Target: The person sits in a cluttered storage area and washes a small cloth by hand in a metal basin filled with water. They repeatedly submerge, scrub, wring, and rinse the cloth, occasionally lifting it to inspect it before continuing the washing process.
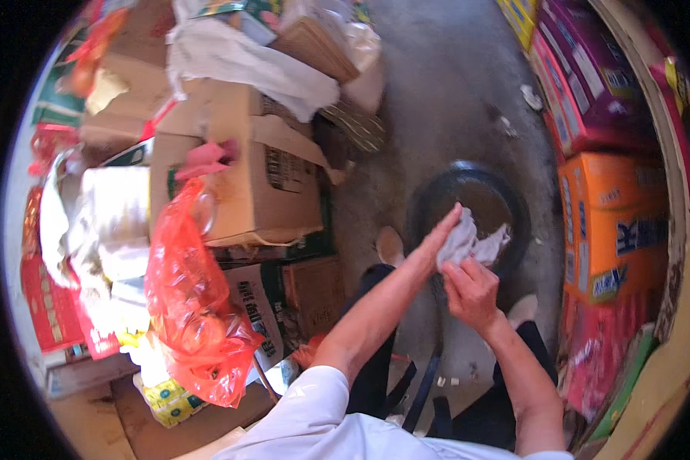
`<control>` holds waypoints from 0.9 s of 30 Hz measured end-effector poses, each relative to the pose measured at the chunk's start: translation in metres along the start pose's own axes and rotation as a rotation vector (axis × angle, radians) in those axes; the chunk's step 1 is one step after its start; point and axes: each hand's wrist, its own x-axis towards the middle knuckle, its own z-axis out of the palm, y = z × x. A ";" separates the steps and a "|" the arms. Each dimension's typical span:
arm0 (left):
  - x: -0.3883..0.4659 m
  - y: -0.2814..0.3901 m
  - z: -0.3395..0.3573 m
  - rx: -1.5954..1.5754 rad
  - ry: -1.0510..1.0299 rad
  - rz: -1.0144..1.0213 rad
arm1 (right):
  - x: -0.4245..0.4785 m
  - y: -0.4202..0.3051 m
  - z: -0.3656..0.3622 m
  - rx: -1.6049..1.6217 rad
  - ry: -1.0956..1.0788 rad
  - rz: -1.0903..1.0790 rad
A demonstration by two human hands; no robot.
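Observation:
A pale, crumpled cloth (463, 236) is between my hands, above a dark round basin (520, 230) on the floor. The basin holds brownish liquid. My left hand (440, 230) lies flat against the cloth's left side with its fingers pointing forward; whether it grips the cloth is hidden. My right hand (471, 290) is closed on the cloth's lower edge. One loose end of the cloth sticks out to the right over the basin.
Cardboard boxes (287, 190) and a red plastic bag (190, 299) are stacked on my left. An orange carton (615, 224) and a purple carton (598, 80) line the right side. Grey concrete floor (443, 75) runs ahead between them, with small scraps on it.

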 end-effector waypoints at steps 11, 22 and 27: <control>-0.009 -0.015 0.021 0.026 0.063 0.167 | -0.004 0.075 0.017 -0.054 0.174 0.402; -0.018 0.002 0.025 -0.062 0.093 0.206 | 0.003 0.069 0.022 0.068 0.319 0.520; -0.021 0.015 0.037 -0.123 -0.119 0.148 | -0.023 0.131 0.029 0.381 0.553 0.987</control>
